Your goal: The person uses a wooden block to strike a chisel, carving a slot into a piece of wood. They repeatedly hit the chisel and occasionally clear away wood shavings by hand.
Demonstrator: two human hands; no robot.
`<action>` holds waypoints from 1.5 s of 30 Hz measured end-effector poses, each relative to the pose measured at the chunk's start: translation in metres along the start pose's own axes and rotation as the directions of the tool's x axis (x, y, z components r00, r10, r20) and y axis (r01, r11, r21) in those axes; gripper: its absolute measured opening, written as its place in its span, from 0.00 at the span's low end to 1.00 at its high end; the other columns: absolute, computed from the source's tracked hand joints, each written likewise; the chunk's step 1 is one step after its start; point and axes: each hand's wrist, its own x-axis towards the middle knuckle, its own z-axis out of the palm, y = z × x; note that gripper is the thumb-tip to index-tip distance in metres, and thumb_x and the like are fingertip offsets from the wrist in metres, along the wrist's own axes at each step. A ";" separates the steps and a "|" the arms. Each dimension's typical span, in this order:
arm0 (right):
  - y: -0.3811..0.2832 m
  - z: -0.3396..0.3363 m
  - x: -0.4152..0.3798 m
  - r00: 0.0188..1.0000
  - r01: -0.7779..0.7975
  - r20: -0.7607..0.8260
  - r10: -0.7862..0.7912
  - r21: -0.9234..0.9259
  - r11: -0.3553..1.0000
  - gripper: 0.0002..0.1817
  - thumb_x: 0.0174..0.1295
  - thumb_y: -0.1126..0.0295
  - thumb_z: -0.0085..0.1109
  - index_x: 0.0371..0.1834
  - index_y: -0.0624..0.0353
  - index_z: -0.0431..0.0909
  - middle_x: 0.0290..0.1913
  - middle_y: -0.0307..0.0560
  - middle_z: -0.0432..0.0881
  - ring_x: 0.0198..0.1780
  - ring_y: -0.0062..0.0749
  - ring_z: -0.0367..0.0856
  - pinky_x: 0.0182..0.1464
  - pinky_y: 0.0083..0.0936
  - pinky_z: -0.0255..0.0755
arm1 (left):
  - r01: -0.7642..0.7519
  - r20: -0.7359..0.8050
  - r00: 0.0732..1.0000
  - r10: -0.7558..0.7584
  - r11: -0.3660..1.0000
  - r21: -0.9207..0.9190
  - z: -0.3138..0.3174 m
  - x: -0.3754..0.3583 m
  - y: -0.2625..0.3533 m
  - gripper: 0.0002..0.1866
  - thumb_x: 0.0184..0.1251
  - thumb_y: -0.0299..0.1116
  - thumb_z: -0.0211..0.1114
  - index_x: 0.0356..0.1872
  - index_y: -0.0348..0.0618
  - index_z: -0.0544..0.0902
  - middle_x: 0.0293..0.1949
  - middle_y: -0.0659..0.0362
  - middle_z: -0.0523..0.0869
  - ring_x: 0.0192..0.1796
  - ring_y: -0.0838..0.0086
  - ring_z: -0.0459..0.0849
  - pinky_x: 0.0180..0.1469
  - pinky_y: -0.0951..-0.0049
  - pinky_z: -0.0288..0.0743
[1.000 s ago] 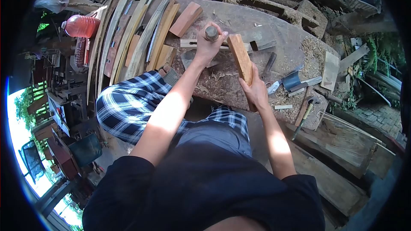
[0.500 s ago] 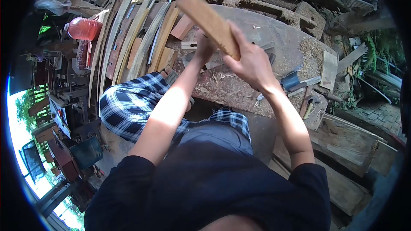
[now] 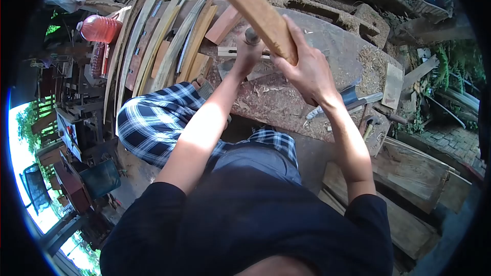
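Observation:
My right hand (image 3: pixel 309 71) is wrapped round the lower end of a thick wooden block (image 3: pixel 258 15), which slants up and to the left above the bench. My left hand (image 3: pixel 247 61) is closed round an upright tool, probably a chisel. Only the rounded top of its handle (image 3: pixel 251 35) shows, just left of the block; the blade is hidden under the hand. Beneath my left hand lies a pale strip of wood (image 3: pixel 225 51) with a dark slot in it. A reddish wood block (image 3: pixel 223 26) rests behind it.
The worktable (image 3: pixel 307 117) carries shavings. Long wooden strips (image 3: pixel 176 46) lie at its left beside a bottle of pink liquid (image 3: pixel 99 29). At right are a hand plane-like metal tool (image 3: pixel 353 97), a hammer (image 3: pixel 369 122) and a flat board (image 3: pixel 393 86). Planks (image 3: pixel 409 168) lie lower right.
The wooden block has shifted a little up and to the right with my right hand. The top of the handle in my left hand has come into sight.

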 end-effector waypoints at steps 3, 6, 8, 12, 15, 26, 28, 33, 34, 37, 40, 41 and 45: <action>-0.012 0.002 -0.002 0.965 0.070 -0.263 0.006 0.277 0.958 0.46 0.57 0.54 0.61 0.81 0.42 0.52 0.39 0.66 0.87 0.42 0.63 0.88 0.50 0.51 0.82 | 0.002 0.058 0.998 -0.005 0.998 0.063 -0.002 0.007 -0.020 0.05 0.66 0.21 0.67 0.41 0.39 0.86 0.39 0.62 0.90 0.44 0.81 0.87 0.44 0.76 0.80; 0.007 0.009 0.002 1.000 0.001 0.012 0.000 -0.028 1.000 0.47 0.57 0.56 0.61 0.82 0.42 0.51 0.37 0.65 0.87 0.40 0.63 0.88 0.49 0.52 0.81 | -0.002 0.003 1.000 0.002 1.000 0.021 0.013 -0.007 0.012 0.04 0.65 0.20 0.65 0.38 0.39 0.84 0.34 0.65 0.87 0.38 0.81 0.84 0.41 0.75 0.79; 0.010 0.006 0.001 0.999 -0.043 -0.017 0.044 0.063 0.997 0.47 0.58 0.55 0.62 0.82 0.42 0.51 0.38 0.66 0.87 0.42 0.63 0.88 0.50 0.52 0.81 | -0.028 -0.027 0.999 0.029 0.999 0.035 0.015 -0.001 0.006 0.04 0.64 0.20 0.66 0.38 0.39 0.84 0.34 0.64 0.87 0.38 0.81 0.83 0.41 0.75 0.78; 0.042 0.038 -0.022 0.956 -0.142 -0.191 0.221 0.360 0.922 0.46 0.60 0.49 0.62 0.81 0.41 0.51 0.43 0.69 0.87 0.48 0.66 0.86 0.52 0.51 0.80 | -0.044 -0.166 0.984 0.062 0.993 0.113 0.023 0.000 -0.008 0.11 0.59 0.20 0.71 0.31 0.43 0.76 0.29 0.66 0.79 0.34 0.81 0.76 0.40 0.75 0.73; 0.087 0.068 -0.046 0.912 -0.386 -0.062 0.406 0.210 0.898 0.46 0.61 0.47 0.63 0.81 0.40 0.50 0.46 0.70 0.86 0.51 0.69 0.84 0.54 0.52 0.79 | -0.047 -0.294 0.953 0.066 0.996 0.072 0.049 -0.002 -0.008 0.12 0.59 0.20 0.72 0.31 0.44 0.75 0.28 0.66 0.76 0.34 0.80 0.74 0.39 0.75 0.71; 0.118 0.111 -0.081 0.870 -0.492 -0.036 0.492 0.022 0.870 0.47 0.62 0.51 0.64 0.81 0.38 0.46 0.42 0.70 0.86 0.46 0.70 0.85 0.48 0.57 0.79 | 0.087 -0.092 0.989 -0.119 0.951 -0.297 -0.029 0.004 0.001 0.13 0.64 0.19 0.71 0.36 0.49 0.75 0.36 0.67 0.80 0.42 0.79 0.80 0.48 0.74 0.74; 0.119 0.111 -0.082 0.870 -0.491 -0.034 0.491 0.015 0.871 0.47 0.62 0.51 0.64 0.81 0.38 0.47 0.42 0.70 0.86 0.45 0.69 0.85 0.48 0.57 0.79 | 0.100 -0.106 0.980 -0.166 0.882 -0.460 -0.040 0.004 0.014 0.13 0.63 0.18 0.70 0.37 0.48 0.75 0.37 0.65 0.79 0.43 0.76 0.81 0.51 0.71 0.75; 0.119 0.111 -0.080 0.861 -0.508 -0.023 0.508 0.005 0.861 0.47 0.62 0.51 0.64 0.81 0.38 0.47 0.42 0.70 0.86 0.45 0.69 0.85 0.48 0.57 0.79 | 0.062 0.013 0.998 -0.061 0.984 -0.168 -0.022 0.002 0.035 0.13 0.63 0.18 0.69 0.34 0.48 0.74 0.36 0.66 0.78 0.41 0.79 0.79 0.51 0.73 0.73; 0.120 0.110 -0.080 0.860 -0.510 -0.024 0.510 -0.001 0.860 0.47 0.62 0.51 0.64 0.81 0.38 0.47 0.42 0.70 0.86 0.45 0.69 0.85 0.48 0.57 0.79 | 0.097 0.076 0.993 -0.089 0.990 -0.104 -0.015 0.002 0.035 0.13 0.63 0.19 0.70 0.34 0.47 0.74 0.36 0.66 0.78 0.41 0.79 0.78 0.50 0.74 0.73; 0.118 0.110 -0.080 0.863 -0.506 -0.019 0.505 -0.006 0.863 0.47 0.62 0.50 0.64 0.81 0.38 0.47 0.42 0.71 0.86 0.45 0.70 0.85 0.48 0.57 0.79 | 0.060 0.162 0.984 -0.069 0.997 0.058 0.001 0.002 0.026 0.12 0.62 0.21 0.71 0.33 0.46 0.75 0.35 0.67 0.79 0.40 0.82 0.77 0.46 0.78 0.72; 0.116 0.110 -0.080 0.860 -0.509 -0.024 0.509 0.009 0.861 0.47 0.62 0.50 0.63 0.81 0.38 0.46 0.42 0.71 0.86 0.45 0.70 0.85 0.48 0.57 0.79 | -0.021 0.174 0.985 -0.017 0.977 0.210 0.013 -0.001 0.020 0.11 0.63 0.22 0.71 0.33 0.45 0.75 0.33 0.67 0.79 0.38 0.84 0.75 0.45 0.79 0.71; 0.119 0.113 -0.080 0.864 -0.502 -0.025 0.502 0.021 0.865 0.47 0.63 0.50 0.63 0.81 0.38 0.46 0.42 0.71 0.86 0.45 0.70 0.85 0.48 0.57 0.79 | -0.023 0.180 0.983 -0.015 0.978 0.209 0.015 0.000 0.020 0.11 0.63 0.22 0.71 0.33 0.45 0.75 0.33 0.67 0.79 0.38 0.84 0.75 0.45 0.79 0.71; 0.121 0.116 -0.082 0.873 -0.485 -0.036 0.487 0.059 0.873 0.46 0.63 0.51 0.63 0.81 0.38 0.45 0.42 0.71 0.86 0.45 0.70 0.85 0.48 0.57 0.78 | -0.066 0.178 0.983 0.041 0.988 0.139 0.019 -0.002 0.012 0.11 0.63 0.22 0.71 0.33 0.45 0.75 0.33 0.68 0.79 0.37 0.84 0.75 0.44 0.79 0.71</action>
